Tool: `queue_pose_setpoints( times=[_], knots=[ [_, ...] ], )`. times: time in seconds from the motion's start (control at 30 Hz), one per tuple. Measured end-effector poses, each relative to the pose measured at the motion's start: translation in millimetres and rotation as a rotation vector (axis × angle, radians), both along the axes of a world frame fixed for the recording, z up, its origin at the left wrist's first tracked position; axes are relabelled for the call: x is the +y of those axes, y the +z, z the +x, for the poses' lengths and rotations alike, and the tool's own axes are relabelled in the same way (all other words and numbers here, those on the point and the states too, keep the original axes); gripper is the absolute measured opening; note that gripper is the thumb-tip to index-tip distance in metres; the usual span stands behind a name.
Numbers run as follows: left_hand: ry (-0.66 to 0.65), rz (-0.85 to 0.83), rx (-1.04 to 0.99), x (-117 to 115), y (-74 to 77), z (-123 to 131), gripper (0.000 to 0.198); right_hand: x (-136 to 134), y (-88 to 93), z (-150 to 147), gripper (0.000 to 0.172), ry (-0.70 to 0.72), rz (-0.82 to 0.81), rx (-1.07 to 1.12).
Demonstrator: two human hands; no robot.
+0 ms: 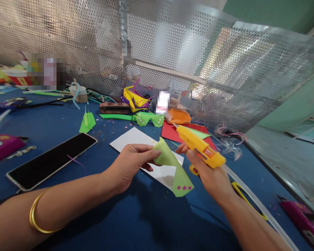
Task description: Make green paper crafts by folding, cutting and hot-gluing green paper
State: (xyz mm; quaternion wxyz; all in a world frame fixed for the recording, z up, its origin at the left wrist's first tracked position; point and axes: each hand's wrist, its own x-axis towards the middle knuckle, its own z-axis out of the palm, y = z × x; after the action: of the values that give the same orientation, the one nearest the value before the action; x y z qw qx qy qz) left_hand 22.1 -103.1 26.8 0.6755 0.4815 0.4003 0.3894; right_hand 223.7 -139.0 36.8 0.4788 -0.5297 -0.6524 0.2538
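Between thumb and fingers, my left hand [136, 158] pinches one end of a light green paper cutout [183, 177], shaped like paper glasses. Its lower end hangs to the right and carries a row of pink squares. My right hand [208, 174] is wrapped round a yellow hot glue gun [199, 144], whose nozzle points up and left, apart from the cutout. A clear glue stick [251, 195] runs out of the gun's rear. Beneath the cutout lies a white sheet [132, 137], partly covered by my left hand.
Finished-looking green paper glasses [149, 119] lie beyond the sheet, beside red paper [170, 130] and an orange tool [179, 116]. A black-screened phone [53, 162] lies at left. Yellow-handled scissors [247, 200] rest at right. A perforated metal screen [162, 45] borders the blue table's back.
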Motion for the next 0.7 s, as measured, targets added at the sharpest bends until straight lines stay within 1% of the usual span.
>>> queue_pose_setpoints(
  times=[0.07, 0.17, 0.27, 0.4, 0.5, 0.6, 0.7],
  knots=[
    [0.037, 0.017, -0.012, 1, 1.1, -1, 0.015, -7, 3.2, 8, 0.026, -0.003, 0.084, -0.092],
    [0.087, 0.043, -0.036, 2, 1.8, -2, 0.014, -17, 7.3, 13, 0.03, 0.055, 0.158, -0.178],
    [0.111, 0.081, -0.033, 3, 2.3, -2, 0.016, -23, 8.4, 9, 0.029, 0.095, 0.237, -0.319],
    [0.125, 0.134, -0.004, 3, 3.3, -2, 0.016, -22, 3.4, 0, 0.031, 0.114, 0.335, -0.547],
    [0.136, 0.149, 0.008, 2, 4.7, -2, 0.016, -21, -0.9, -3, 0.03, 0.1, 0.383, -0.603],
    [0.14, 0.167, 0.04, 1, 6.3, -2, 0.016, -21, -1.4, -5, 0.025, 0.084, 0.38, -0.634],
    [0.133, 0.184, 0.077, 0, 6.9, -1, 0.019, -19, -0.3, -6, 0.027, 0.07, 0.382, -0.656]
  ],
)
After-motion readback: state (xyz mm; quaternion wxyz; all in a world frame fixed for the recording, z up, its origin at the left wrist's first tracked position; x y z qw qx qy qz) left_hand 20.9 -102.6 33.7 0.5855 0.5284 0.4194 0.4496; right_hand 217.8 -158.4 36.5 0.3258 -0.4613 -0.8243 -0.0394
